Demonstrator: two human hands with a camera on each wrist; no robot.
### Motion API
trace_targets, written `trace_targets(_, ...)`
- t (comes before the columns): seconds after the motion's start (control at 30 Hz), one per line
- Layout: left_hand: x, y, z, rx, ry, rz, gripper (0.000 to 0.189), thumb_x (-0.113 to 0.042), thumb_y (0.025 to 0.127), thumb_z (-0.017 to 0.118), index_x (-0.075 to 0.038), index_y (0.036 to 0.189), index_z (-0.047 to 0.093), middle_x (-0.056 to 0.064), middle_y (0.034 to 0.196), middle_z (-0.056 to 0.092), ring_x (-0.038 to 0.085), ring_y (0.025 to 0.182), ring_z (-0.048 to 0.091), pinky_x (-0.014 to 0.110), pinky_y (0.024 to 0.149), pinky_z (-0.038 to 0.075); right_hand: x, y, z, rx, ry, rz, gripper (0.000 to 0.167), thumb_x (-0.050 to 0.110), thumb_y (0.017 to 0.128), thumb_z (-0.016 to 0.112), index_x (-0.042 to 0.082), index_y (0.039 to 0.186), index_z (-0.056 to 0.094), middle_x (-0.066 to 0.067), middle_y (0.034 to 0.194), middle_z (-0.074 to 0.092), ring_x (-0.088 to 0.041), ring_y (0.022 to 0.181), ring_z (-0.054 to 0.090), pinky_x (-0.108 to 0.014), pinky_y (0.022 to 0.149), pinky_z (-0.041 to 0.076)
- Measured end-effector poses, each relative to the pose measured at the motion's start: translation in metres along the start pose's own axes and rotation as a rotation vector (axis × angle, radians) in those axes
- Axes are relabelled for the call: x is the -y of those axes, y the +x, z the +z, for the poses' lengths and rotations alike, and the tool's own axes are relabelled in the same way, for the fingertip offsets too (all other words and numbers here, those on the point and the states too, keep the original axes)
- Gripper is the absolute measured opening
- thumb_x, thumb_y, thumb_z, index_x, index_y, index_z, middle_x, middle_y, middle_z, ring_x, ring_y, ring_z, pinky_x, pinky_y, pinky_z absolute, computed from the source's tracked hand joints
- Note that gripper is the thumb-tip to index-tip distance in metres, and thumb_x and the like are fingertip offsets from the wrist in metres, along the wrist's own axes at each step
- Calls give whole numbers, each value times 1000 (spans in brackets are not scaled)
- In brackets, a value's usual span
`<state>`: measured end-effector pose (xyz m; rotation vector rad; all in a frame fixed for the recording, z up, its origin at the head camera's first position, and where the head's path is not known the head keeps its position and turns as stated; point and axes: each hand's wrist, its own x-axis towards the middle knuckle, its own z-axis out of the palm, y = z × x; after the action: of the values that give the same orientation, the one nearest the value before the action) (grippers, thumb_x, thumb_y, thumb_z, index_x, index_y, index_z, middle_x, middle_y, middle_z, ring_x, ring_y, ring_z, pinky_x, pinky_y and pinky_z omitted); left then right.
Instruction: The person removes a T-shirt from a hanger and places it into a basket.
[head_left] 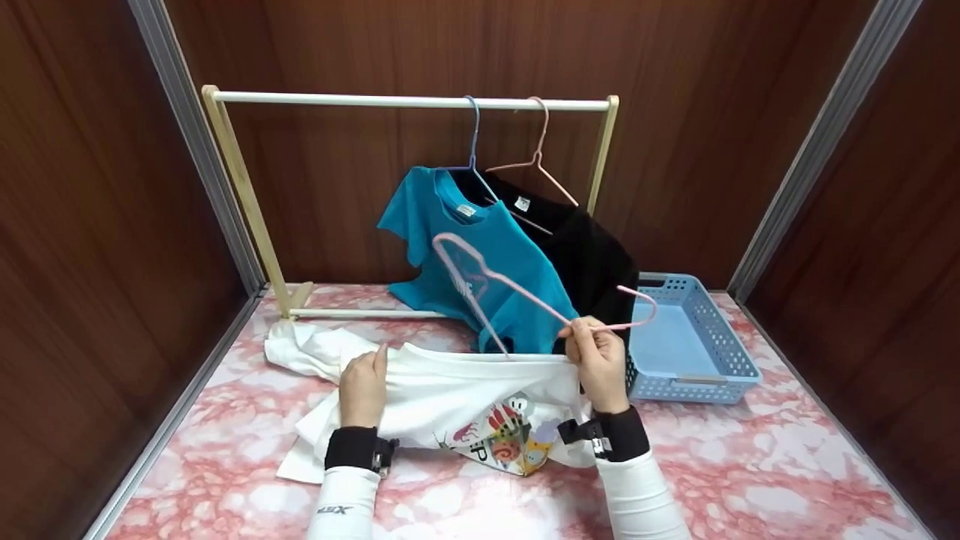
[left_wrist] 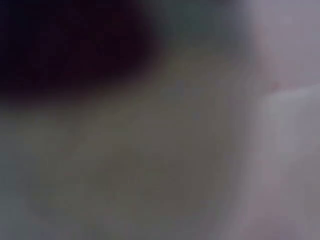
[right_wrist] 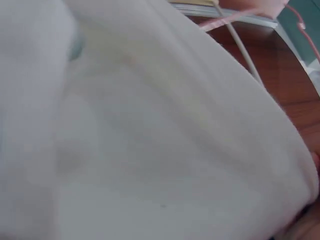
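A white T-shirt [head_left: 427,382] with a colourful print lies bunched across the tabletop. My left hand [head_left: 363,390] grips its cloth on the left, thumb upward, the other fingers mostly hidden. At the shirt's right end, my right hand [head_left: 600,364] pinches a pink hanger [head_left: 525,292] near the base of its hook. The hanger's far arm points up and left, and its lower bar reaches down to the shirt's upper edge. Whether the right fingers also hold cloth is hard to see. White cloth [right_wrist: 165,130] fills most of the right wrist view; the left wrist view is blurred.
Behind the hands stands a clothes rack [head_left: 337,99] with a white rail. A blue T-shirt [head_left: 450,225] and a black garment [head_left: 600,255] hang from it on hangers, close behind the pink hanger. To the right sits a light blue basket [head_left: 739,360].
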<state>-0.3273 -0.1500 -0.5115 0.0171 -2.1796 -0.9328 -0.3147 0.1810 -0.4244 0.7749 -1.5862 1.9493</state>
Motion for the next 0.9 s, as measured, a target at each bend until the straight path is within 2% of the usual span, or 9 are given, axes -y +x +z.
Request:
trace_targets(0.13, -2, -2, 2, 60, 13, -20, 48, -19, 105, 58, -8, 61, 44, 16, 60, 51, 43, 67, 60, 54, 65, 46, -1, 0, 6, -143, 56, -25, 35, 4, 109, 42, -11, 82, 59, 7, 59, 42, -10, 50, 31, -27, 48, 20)
trace_targets(0.27, -5, -4, 3, 113, 24, -25, 48, -21, 105, 58, -9, 61, 45, 16, 60, 53, 44, 69, 63, 55, 67, 48, -1, 1, 12, -288, 141, -79, 32, 8, 110, 43, 5, 84, 62, 7, 59, 41, -10, 50, 30, -25, 48, 18)
trace_targets(0.4, -6, -5, 5, 170, 45, -31, 48, -21, 106, 58, -9, 61, 45, 18, 62, 57, 45, 72, 65, 56, 67, 50, 3, 4, 15, -450, 294, -135, 31, 12, 110, 44, 5, 84, 59, 7, 58, 37, -12, 49, 22, -25, 46, 11)
trace_targets(0.5, -6, -6, 5, 203, 67, -41, 49, -22, 106, 57, -10, 60, 43, 17, 60, 55, 44, 70, 65, 55, 65, 50, 9, 5, 14, -544, 427, -167, 33, 12, 111, 41, 5, 83, 56, 7, 57, 28, -12, 49, 14, -23, 46, 6)
trace_targets(0.57, -6, -6, 4, 231, 72, -59, 50, -23, 106, 56, -12, 60, 41, 12, 57, 50, 40, 63, 62, 51, 60, 48, 15, 5, 13, -563, 516, -172, 36, 10, 111, 35, 5, 82, 55, 5, 59, 21, -12, 51, 11, -23, 49, 4)
trace_targets(0.63, -5, -6, 3, 262, 66, -73, 51, -24, 107, 55, -14, 60, 38, 6, 56, 40, 31, 55, 52, 43, 55, 42, 21, 5, 12, -562, 595, -170, 40, 9, 111, 28, 3, 82, 56, 2, 61, 16, -12, 53, 9, -24, 51, 2)
trace_targets(0.77, -6, -6, 2, 317, 63, -81, 50, -24, 107, 54, -16, 62, 35, -3, 59, 28, 18, 56, 34, 33, 56, 33, 34, 4, 11, -600, 656, -194, 45, 6, 109, 24, 2, 83, 60, 1, 64, 15, -13, 55, 10, -23, 53, 4)
trace_targets(0.83, -6, -6, 2, 320, 76, -68, 48, -23, 106, 55, -15, 62, 37, -2, 59, 30, 18, 56, 37, 33, 57, 35, 40, 3, 12, -622, 674, -230, 41, 5, 108, 26, 1, 84, 59, 1, 64, 16, -13, 55, 11, -23, 53, 5)
trace_targets(0.9, -8, -6, 1, 323, 84, -62, 46, -22, 105, 58, -13, 63, 41, 0, 59, 36, 20, 58, 41, 36, 59, 37, 45, 1, 15, -608, 697, -262, 34, 4, 107, 28, 2, 84, 54, 1, 65, 16, -13, 55, 12, -23, 53, 6)
